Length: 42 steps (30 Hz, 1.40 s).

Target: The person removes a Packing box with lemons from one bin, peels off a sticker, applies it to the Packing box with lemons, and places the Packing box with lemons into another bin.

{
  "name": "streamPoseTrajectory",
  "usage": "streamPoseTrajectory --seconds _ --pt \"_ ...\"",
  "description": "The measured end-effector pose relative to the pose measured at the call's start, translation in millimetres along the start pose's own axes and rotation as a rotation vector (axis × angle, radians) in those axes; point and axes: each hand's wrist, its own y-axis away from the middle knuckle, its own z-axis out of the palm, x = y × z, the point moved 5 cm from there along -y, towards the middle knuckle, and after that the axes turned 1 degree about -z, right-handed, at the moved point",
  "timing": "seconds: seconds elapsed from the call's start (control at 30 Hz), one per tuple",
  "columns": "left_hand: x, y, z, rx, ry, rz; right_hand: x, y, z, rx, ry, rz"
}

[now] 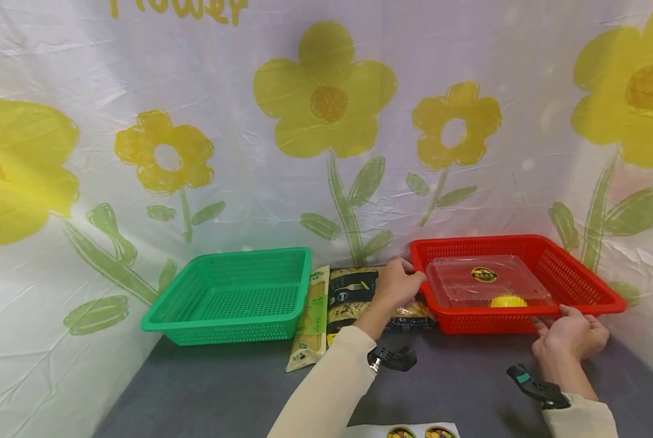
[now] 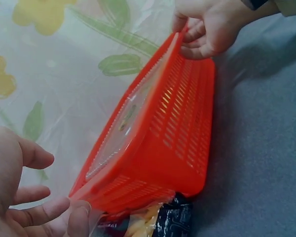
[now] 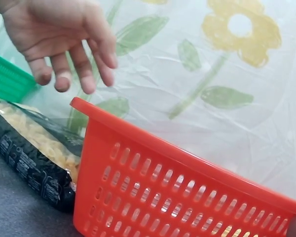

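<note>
A red plastic basket [image 1: 490, 322] with slotted walls stands at the right. Inside it lie a clear plastic lidded box [image 1: 452, 283] with a dark round label and a small yellow object [image 1: 508, 301], whose kind I cannot tell. My right hand [image 1: 569, 337] grips the basket's front rim near the right corner, thumb over the edge and fingers beneath, as the left wrist view shows. My left hand [image 1: 397, 286] is by the basket's left rim, over a black bag of pasta [image 1: 353, 298]. In the right wrist view its loose, spread fingers [image 3: 81, 64] hold nothing.
A green slotted basket [image 1: 227, 333] stands at the left. Between the baskets, beside the pasta bag, lies a long pale green and cream packet [image 1: 310, 322]. A printed paper sheet [image 1: 372, 431] lies at the near table edge. A flower-printed curtain [image 1: 238, 201] hangs behind.
</note>
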Motion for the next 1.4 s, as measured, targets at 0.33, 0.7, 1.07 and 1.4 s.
streamPoseTrajectory --seconds 0.33,0.7,1.07,1.4 --pt "-19.4 22.5 -32.3 0.033 0.113 0.067 3 2.4 -2 0.013 0.002 0.018" --pt "-48.6 40.7 -65.5 0.068 0.233 0.119 2 5.5 -3 0.056 0.002 -0.017" --pt "-81.4 53.2 -91.2 0.111 0.262 0.099 1 12.1 -5 0.053 -0.001 -0.075" --pt "-93.5 67.6 -120.8 0.165 0.232 0.182 0 28.1 10 0.002 -0.068 -0.133"
